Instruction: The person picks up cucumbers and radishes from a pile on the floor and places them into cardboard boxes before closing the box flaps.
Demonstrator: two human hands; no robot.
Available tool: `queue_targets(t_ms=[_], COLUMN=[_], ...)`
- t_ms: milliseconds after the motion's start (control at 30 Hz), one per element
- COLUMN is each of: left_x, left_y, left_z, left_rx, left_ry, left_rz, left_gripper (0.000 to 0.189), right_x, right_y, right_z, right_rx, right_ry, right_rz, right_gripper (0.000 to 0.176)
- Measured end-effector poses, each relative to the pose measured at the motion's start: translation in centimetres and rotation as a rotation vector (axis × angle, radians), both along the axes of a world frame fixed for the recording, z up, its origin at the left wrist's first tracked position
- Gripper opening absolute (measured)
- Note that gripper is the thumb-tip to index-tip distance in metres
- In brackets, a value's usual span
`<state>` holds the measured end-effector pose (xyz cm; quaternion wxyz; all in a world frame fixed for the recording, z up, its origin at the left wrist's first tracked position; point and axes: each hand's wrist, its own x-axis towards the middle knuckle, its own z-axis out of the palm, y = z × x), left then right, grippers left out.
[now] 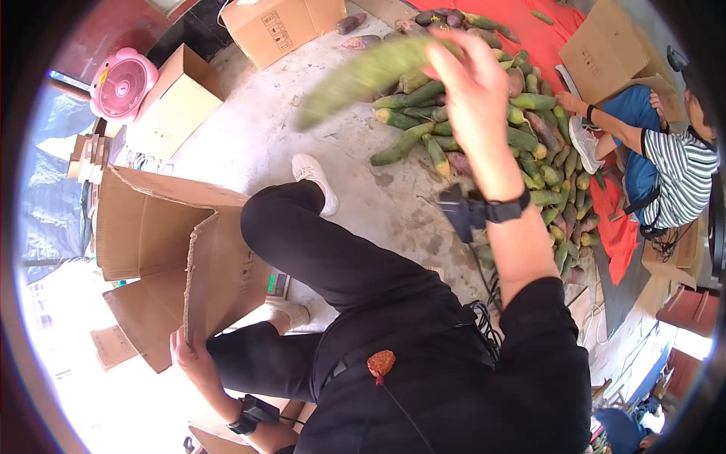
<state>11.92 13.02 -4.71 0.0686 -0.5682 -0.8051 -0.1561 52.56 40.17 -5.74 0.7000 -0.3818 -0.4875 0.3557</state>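
Observation:
Raised at the top centre, my right hand (473,76) grips one end of a long green vegetable (363,79), which is blurred by motion and points to the left. Down at the lower left, my left hand (195,363) has its fingers closed on the edge of an open cardboard box (227,265). The box stands beside my knee with its flaps spread; its bottom is hidden from view. Beyond my right hand lies a large pile of green and purplish vegetables (544,178) on the floor and a red sheet (612,242).
At the right a person in a striped shirt (677,178) sits by the pile, one hand near it, beside another box (605,53). Closed boxes (276,30) and a pink fan (123,85) stand at the upper left. A scale (278,284) shows beside my box.

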Motion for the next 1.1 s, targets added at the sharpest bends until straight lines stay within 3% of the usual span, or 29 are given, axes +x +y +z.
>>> queue_targets(t_ms=[67, 100, 133, 167, 233, 300, 400, 467, 567, 600, 633, 700, 733, 900, 1000, 1033, 1100], left_x=[0.1, 0.1, 0.1, 0.0, -0.8, -2.1, -2.7, -2.8, -2.5, -2.7, -2.9, -3.6, -3.7, -3.2, -3.1, -3.0, -3.6], left_y=[0.2, 0.1, 0.1, 0.0, -0.3, -1.0, -1.0, -0.9, -0.6, -0.5, -0.5, -0.5, -0.5, -0.3, -0.4, -0.4, -0.5], left_z=[0.1, 0.1, 0.1, -0.1, -0.6, -0.7, -0.5, -0.5, -0.3, -0.1, 0.0, 0.0, -0.1, -0.2, -0.2, -0.1, 0.0], left_rx=[-0.023, -0.023, -0.025, -0.032, 0.061, -0.045, -0.057, -0.07, -0.065, -0.088, -0.102, -0.102, -0.108, -0.108, -0.122, -0.125, -0.14], left_ry=[0.02, 0.031, 0.041, 0.034, -0.002, 0.001, 0.056, 0.067, 0.022, 0.025, 0.028, 0.016, 0.0, 0.025, 0.049, 0.063, 0.08], left_rz=[-0.004, -0.001, -0.003, -0.03, -0.097, -0.046, -0.069, -0.052, -0.07, -0.028, 0.021, 0.002, -0.008, 0.027, 0.053, 0.043, 0.038], left_gripper=[0.014, 0.015, 0.015, 0.015, 0.018, 0.025, 0.027, 0.028, 0.029, 0.03, 0.03, 0.031, 0.031, 0.032, 0.032, 0.031, 0.031], right_x=[-5.0, -7.3, -10.3, -14.1, -21.1, -25.9, -22.8, -20.4, -12.6, -8.3, -5.4, 0.9, 3.2, 11.3, 14.9, 16.1, 18.4], right_y=[1.2, 1.3, 1.7, 2.8, 0.9, -0.5, -2.6, -2.6, -1.2, -2.3, -2.5, -5.0, -6.1, -14.8, -21.1, -23.1, -29.3], right_z=[3.6, 5.6, 7.0, 7.2, 9.3, 8.4, 6.6, 2.8, -5.1, -6.4, -10.2, -13.7, -17.4, -27.8, -33.9, -35.5, -39.7], right_rx=[0.216, 0.252, 0.098, 0.214, 0.235, 0.118, 0.136, 0.23, -0.056, -0.268, -0.215, -0.626, -0.578, -0.914, -1.254, -1.411, -1.41], right_ry=[0.165, 0.152, 0.221, 0.304, 0.682, 0.112, -0.03, -0.077, -0.182, -0.183, -0.295, -0.312, -0.421, -0.52, -0.459, -0.474, -0.284], right_rz=[0.112, 0.132, 0.257, 0.277, 0.441, 0.431, 0.484, 0.276, 0.246, 0.314, 0.184, 0.235, 0.121, -0.006, 0.083, 0.138, 0.056], right_gripper=[0.02, 0.025, 0.028, 0.023, 0.022, 0.039, 0.034, 0.034, 0.025, 0.026, 0.027, 0.028, 0.028, 0.027, 0.022, 0.029, 0.027])
